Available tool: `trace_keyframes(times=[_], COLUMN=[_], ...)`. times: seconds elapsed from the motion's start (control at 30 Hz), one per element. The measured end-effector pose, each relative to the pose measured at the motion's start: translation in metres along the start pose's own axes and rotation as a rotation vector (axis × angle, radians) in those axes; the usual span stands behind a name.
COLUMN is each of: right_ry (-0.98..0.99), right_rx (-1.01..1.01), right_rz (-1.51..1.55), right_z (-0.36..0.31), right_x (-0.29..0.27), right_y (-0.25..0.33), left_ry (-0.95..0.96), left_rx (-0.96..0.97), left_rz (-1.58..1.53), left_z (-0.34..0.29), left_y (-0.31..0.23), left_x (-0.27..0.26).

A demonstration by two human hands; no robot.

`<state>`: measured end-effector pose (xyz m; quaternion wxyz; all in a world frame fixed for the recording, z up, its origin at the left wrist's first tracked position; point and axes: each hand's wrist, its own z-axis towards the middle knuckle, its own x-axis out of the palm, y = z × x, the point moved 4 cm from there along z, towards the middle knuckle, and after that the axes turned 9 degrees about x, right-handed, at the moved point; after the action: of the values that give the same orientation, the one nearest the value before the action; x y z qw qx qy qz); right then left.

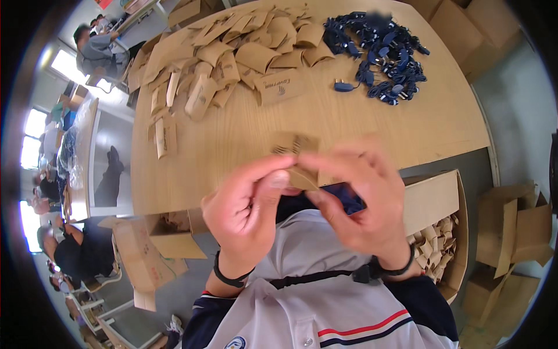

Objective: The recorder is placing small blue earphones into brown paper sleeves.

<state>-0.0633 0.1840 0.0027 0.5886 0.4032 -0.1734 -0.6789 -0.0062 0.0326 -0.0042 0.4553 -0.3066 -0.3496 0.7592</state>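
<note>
Close to the table's near edge, both my hands grip one small brown cardboard pillow box. My left hand pinches its left side between thumb and fingers. On the other side my right hand has its thumb at the lower edge and its fingers along the top; they are slightly blurred. The box's end facing me shows a curved edge, and dark print marks its upper face. Whether anything lies inside it cannot be seen. Beyond my hands, a heap of similar pillow boxes covers the far left of the table.
A pile of dark blue cables with plugs lies at the far right of the wooden table. At my right stands a carton filled with flat brown pieces. Open cartons stand further right, another carton at left. Other people sit further left.
</note>
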Motion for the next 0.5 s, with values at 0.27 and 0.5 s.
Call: trace_keyframes(times=[0.27, 0.5], right_ry=[0.345, 1.263], right_rx=[0.242, 0.485], right_rz=[0.093, 0.737], right_z=[-0.033, -0.062], right_x=[-0.004, 0.011], right_y=[-0.033, -0.046], left_ry=[0.385, 1.125], left_rx=[-0.537, -0.042], left_rz=[-0.527, -0.374], left_z=[-0.027, 0.005], left_y=[0.012, 0.007], left_x=[0.030, 0.044])
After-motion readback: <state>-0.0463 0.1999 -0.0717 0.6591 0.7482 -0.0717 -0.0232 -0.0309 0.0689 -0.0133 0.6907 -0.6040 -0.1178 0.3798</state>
